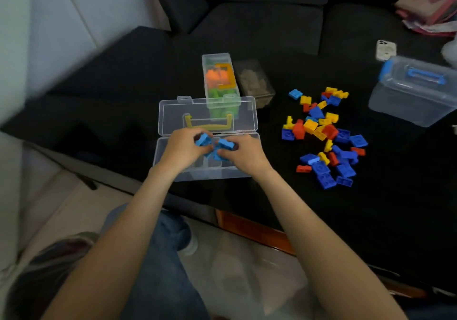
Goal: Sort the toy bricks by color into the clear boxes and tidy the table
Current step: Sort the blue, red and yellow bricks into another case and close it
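**Both hands on light-blue bricks over the open box**

Left hand (182, 147): fingers curled round a light-blue plastic toy brick (203, 139), held just above the tray. Right hand (243, 152): fingers and thumb pinch a second light-blue brick (226, 144). The two bricks nearly meet at centre; can't tell if they touch. More light-blue bricks (214, 156) sit under the fingers, inside the tray.

Both hands are over the open clear plastic hinged box (173, 171), near table edge. Its lid (173, 112) is folded back toward 12 o'clock, yellow carry handle (209, 124) visible through it.

At 12 o'clock from that box, touching or just behind the lid: closed clear box with orange and green bricks (220, 82), yellow handle on top. Just beside it at 3 o'clock, a smoky clear box (254, 82), contents blurred.

At 3 o'clock from the hands, well apart: loose pile of dark-blue, light-blue, yellow and red bricks (324, 134) on the black table (111, 102).

At 2 o'clock, far edge: large clear lidded tub with blue handle and latch (415, 92). Phone (385, 50), camera side up, just behind it.

Dark sofa (259, 10) at 12 o'clock past the table. Jeans-clad leg (160, 258) at 6 o'clock.
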`<action>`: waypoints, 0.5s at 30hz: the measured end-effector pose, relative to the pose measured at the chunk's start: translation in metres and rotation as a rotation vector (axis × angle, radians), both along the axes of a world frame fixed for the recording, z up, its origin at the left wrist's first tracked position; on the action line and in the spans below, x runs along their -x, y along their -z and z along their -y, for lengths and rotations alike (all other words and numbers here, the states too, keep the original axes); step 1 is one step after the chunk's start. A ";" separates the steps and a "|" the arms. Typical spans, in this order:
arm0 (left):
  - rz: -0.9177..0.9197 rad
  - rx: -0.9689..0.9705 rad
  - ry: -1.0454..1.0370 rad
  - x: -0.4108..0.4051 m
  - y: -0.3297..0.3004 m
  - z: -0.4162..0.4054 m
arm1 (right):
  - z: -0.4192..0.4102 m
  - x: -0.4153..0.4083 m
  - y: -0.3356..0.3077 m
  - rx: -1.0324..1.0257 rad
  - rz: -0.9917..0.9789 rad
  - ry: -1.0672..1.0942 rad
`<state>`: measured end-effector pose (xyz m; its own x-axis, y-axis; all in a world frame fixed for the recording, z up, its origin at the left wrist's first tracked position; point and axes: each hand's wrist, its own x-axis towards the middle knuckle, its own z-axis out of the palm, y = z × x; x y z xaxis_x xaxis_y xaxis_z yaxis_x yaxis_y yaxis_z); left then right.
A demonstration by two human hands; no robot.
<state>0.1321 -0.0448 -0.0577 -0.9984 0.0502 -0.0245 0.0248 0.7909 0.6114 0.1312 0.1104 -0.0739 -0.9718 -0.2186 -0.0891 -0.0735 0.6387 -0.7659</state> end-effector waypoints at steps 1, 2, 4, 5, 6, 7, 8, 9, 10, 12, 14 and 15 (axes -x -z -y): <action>0.002 0.007 0.012 0.003 -0.001 0.000 | 0.002 0.000 0.003 -0.012 0.012 0.014; 0.008 0.010 0.024 0.005 -0.003 -0.001 | 0.003 0.000 0.004 -0.020 0.026 0.024; 0.040 0.014 0.040 0.008 -0.006 0.000 | 0.004 0.001 0.006 -0.036 0.056 0.034; 0.056 0.010 0.040 0.009 -0.006 0.000 | 0.006 0.001 0.006 -0.032 0.076 0.041; 0.068 0.002 0.033 0.010 -0.006 0.001 | 0.006 0.001 0.006 -0.017 0.092 0.051; 0.076 -0.008 0.019 0.011 -0.005 0.001 | 0.007 0.001 0.006 -0.010 0.096 0.060; 0.079 -0.017 0.006 0.011 -0.004 0.002 | 0.008 0.001 0.006 -0.018 0.087 0.065; 0.081 -0.027 0.005 0.011 -0.003 0.003 | 0.009 0.001 0.006 -0.034 0.076 0.068; 0.086 -0.034 0.014 0.011 -0.002 0.004 | 0.010 0.001 0.006 -0.036 0.071 0.070; 0.096 -0.043 0.040 0.010 -0.001 0.006 | 0.010 0.001 0.005 -0.021 0.066 0.078; 0.096 -0.056 0.051 0.009 0.001 0.007 | 0.011 0.001 0.003 -0.041 0.054 0.072; 0.092 -0.055 0.057 0.007 0.002 0.007 | 0.012 0.001 0.003 -0.064 0.047 0.060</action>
<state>0.1247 -0.0520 -0.0599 -0.9876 0.1104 -0.1117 0.0102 0.7548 0.6559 0.1298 0.0984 -0.0767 -0.9774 -0.1521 -0.1471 0.0020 0.6887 -0.7251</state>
